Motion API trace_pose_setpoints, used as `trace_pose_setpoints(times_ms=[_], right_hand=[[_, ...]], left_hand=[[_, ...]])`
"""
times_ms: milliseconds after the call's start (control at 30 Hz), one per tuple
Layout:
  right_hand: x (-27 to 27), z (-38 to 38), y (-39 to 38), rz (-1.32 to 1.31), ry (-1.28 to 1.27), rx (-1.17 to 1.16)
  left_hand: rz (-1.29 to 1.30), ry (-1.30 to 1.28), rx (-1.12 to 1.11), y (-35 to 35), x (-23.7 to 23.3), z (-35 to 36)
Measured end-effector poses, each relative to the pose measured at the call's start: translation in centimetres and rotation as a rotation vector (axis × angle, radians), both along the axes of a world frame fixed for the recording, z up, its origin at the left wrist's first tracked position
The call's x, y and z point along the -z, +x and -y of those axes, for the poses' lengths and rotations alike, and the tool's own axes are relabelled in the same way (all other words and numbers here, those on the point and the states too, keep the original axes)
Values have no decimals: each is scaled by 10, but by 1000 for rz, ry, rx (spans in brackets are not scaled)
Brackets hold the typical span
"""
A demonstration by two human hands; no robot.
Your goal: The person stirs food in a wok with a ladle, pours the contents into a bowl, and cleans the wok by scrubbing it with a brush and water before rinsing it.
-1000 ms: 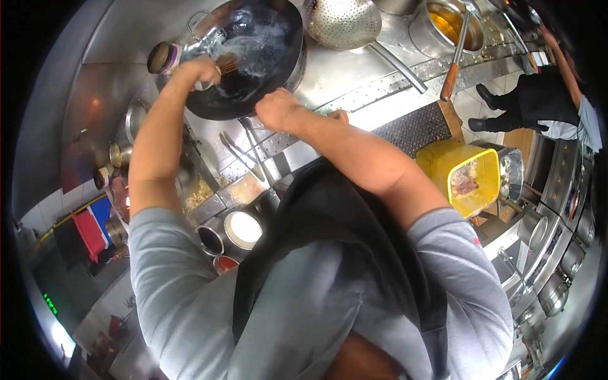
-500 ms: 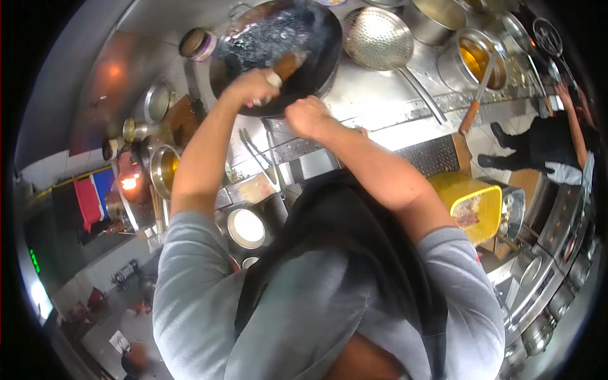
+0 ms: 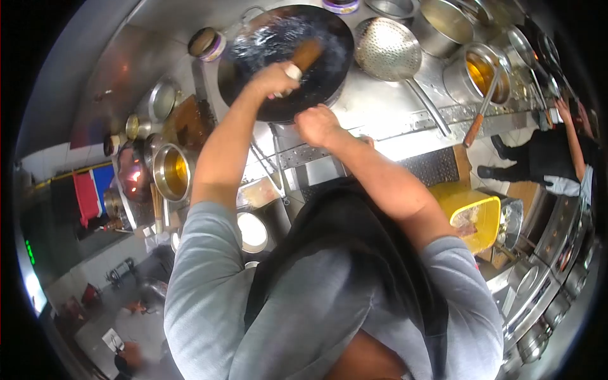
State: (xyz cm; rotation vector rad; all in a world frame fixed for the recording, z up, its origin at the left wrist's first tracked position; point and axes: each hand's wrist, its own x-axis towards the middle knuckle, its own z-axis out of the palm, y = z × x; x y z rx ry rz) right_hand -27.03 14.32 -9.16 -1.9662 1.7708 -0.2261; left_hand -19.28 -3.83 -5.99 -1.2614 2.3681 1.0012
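A black wok (image 3: 316, 88) sits on the steel stove top, with water swirling in its far part. My left hand (image 3: 275, 81) is closed around the pale wrapped handle of a brown wok brush (image 3: 308, 54), whose bristle end is inside the wok. At the near rim my right hand (image 3: 318, 125) is closed on the wok; its fingers hide the exact spot they grip. A loop handle (image 3: 253, 11) shows on the far rim.
A perforated strainer (image 3: 387, 49) lies right of the wok, beside pots and a pot of yellow oil (image 3: 478, 73) with a ladle (image 3: 484, 104). A yellow bin (image 3: 468, 215) stands lower right. Another person (image 3: 557, 152) works at far right. A jar (image 3: 206, 44) stands left.
The view has shifted, so the wok and stove appear slightly lower and to the right. My left hand keeps the brush in the wok and my right hand stays at its rim.
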Motion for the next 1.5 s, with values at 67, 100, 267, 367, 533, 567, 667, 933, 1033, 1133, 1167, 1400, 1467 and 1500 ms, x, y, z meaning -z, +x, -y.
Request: trace_pose_setpoints(times_ms=[67,100,267,367,533,567,667,933,1033,1133,1167,1400,1467,1500], right_hand=[[2,3,1,-2,-25,5],[0,2,2,9,-12,12],[4,2,3,-17,-31,2],[8,-1,4,-7,-63,5],[4,-1,2,0,-77,24],[2,0,3,-12,-51,27],[7,10,3,-67,40,10],[-22,-9,5,-154,-55,-36],[-47,-50,-5,-76,-379,1],[-71,-86,-6,21,-436,17],[-76,-95,-4,51,-446,36],[-98,-107,22,266,-577,305],[-105,-105,24,276,-578,332],[-106,-104,26,334,-564,395]], left_hand=[[165,71,60,24,-31,-34],[174,-153,254,52,-29,-40],[892,-416,484,113,-84,-5],[577,-543,143,95,-18,65],[34,-232,-102,12,50,10],[-27,-55,-133,7,29,-11],[106,13,67,41,-16,-43],[475,-326,38,192,-107,-41],[-114,-437,-521,247,-58,-71],[-433,-573,-726,269,3,-131],[-466,-550,-795,270,19,-150],[-7,-69,-1051,284,153,-225],[-60,-284,-996,283,164,-238],[-67,-289,-1024,284,169,-236]])
